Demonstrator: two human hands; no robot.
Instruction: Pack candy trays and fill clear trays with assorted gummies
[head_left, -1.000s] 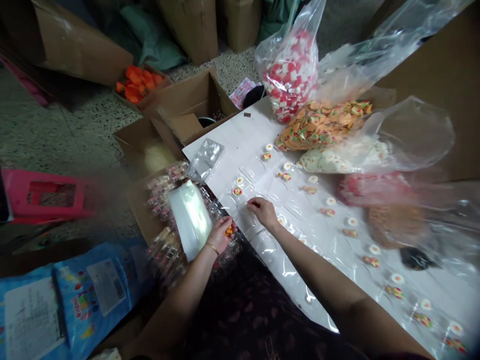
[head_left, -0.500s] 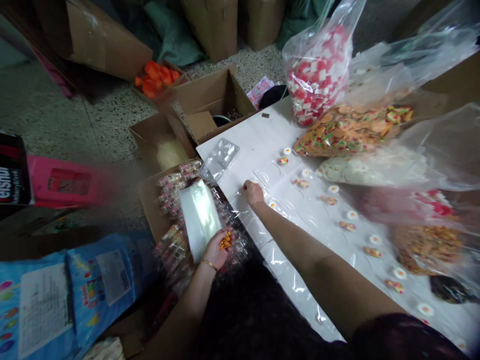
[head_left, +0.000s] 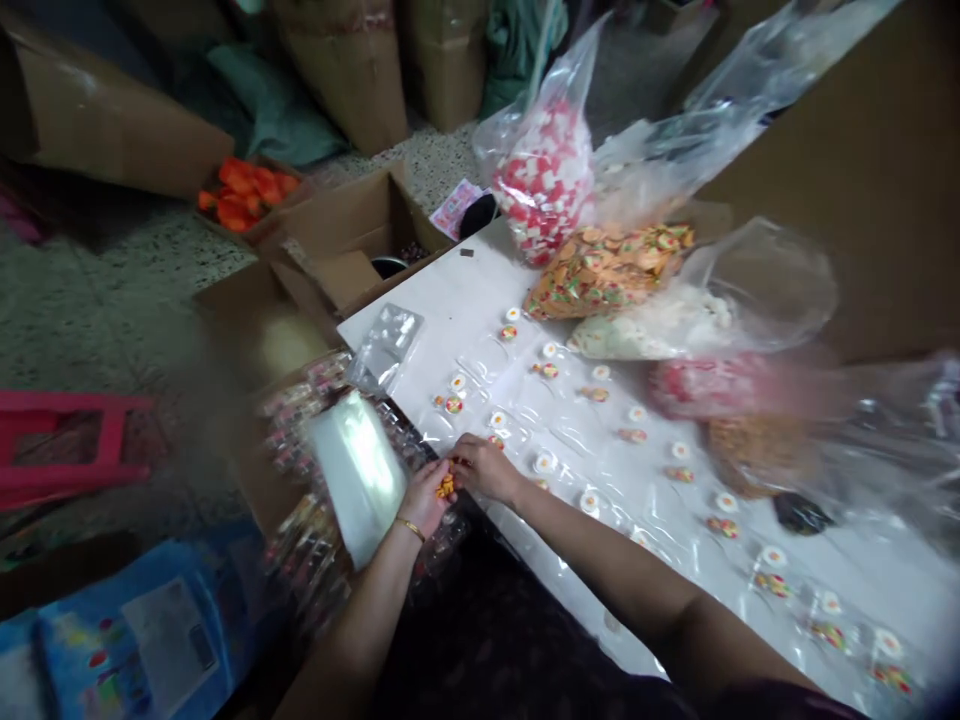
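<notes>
Small orange-yellow candy-like pieces [head_left: 445,486] lie in my left hand [head_left: 424,500], its fingers curled around them and a gold bangle at the wrist. At this handful, my right hand [head_left: 487,470] has its fingers pinched together; whatever sits between the fingertips is too small to make out. Clear plastic trays [head_left: 517,425] cover the white table [head_left: 427,290] beside my hands. Many hold a white disc with a yellow centre [head_left: 544,462] and colourful pieces [head_left: 454,404]. A stack of clear plastic sheets or bags [head_left: 367,470] is left of my left hand.
Bags of red-and-white pieces [head_left: 544,190], orange flat pieces [head_left: 607,268] and white pieces [head_left: 652,330] stand along the table's far side. Packed items fill a carton under the plastic stack. An open cardboard box [head_left: 360,235] adjoins the table corner; a pink stool [head_left: 75,440] is at left.
My right hand has come back from a tray to the pieces in my left hand. Colourful pieces now show in a near tray. The view has swung right.
</notes>
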